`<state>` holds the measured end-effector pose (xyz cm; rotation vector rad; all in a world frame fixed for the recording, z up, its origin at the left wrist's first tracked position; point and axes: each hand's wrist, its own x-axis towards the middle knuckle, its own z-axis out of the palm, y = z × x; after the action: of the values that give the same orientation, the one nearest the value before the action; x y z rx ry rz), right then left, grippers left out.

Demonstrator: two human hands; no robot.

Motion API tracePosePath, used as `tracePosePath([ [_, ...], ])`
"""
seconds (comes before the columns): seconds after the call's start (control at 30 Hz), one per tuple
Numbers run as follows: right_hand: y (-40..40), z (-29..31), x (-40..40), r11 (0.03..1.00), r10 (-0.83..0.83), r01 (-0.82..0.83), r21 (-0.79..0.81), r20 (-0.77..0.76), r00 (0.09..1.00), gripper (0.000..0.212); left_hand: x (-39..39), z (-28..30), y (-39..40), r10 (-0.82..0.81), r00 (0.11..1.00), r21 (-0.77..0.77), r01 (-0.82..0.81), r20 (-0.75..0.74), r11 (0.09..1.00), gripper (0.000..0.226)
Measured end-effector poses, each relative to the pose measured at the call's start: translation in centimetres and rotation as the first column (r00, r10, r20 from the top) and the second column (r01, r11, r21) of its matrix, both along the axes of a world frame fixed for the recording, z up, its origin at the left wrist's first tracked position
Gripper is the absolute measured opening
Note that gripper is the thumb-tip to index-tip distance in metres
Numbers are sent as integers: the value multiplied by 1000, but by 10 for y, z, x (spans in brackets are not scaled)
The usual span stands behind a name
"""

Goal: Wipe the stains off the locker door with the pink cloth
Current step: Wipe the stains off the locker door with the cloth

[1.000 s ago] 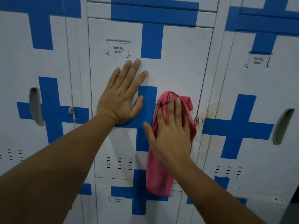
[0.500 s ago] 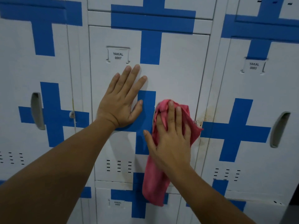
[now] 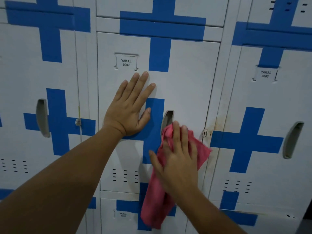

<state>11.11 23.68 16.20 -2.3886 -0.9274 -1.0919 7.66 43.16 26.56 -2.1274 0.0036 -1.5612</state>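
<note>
Left hand [image 3: 128,108] flat on locker door [image 3: 185,78], frame centre, fingers spread, holding nothing. Right hand [image 3: 177,159] lower right of it, fingers straight, pressing pink cloth [image 3: 155,205] against door at lower end of handle recess [image 3: 168,118]; cloth tail hangs down. Brownish stains [image 3: 215,122] by door's right edge. Door shut, label [image 3: 126,63] reads YAKAL 0007, contents hidden.

Dim, cool light turns the white locker door [image 3: 185,81] a flat blue-grey. A soft shadow of the left hand [image 3: 128,112] and its forearm falls on the door just below and to the right, pointing to a source up and to the left. Motion blur smears the right hand [image 3: 177,159] and pink cloth [image 3: 155,203], while the YAKAL 0007 label [image 3: 126,63] reads sharp. Wide-angle distortion bows the locker edges at both sides.
</note>
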Motion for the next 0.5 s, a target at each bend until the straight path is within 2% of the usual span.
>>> tracePosePath([
  [0.07, -2, -9, -3, 1000, 1, -1, -4, -25, 1000, 69, 0, -1, 0, 1, 1000, 2, -1, -5, 1000, 69],
  [0.2, -7, 30, 7, 1000, -2, 3, -7, 73, 997, 65, -1, 0, 1, 2, 1000, -7, -2, -13, 1000, 70],
  [0.3, -7, 47, 11, 1000, 0, -1, 13, 83, 997, 66, 0, 1, -1, 1, 1000, -13, -1, -15, 1000, 70],
  [0.5, -2, -10, -4, 1000, -25, 25, 11, -20, 999, 66, 0, 0, 0, 5, 1000, -12, -5, -17, 1000, 70],
])
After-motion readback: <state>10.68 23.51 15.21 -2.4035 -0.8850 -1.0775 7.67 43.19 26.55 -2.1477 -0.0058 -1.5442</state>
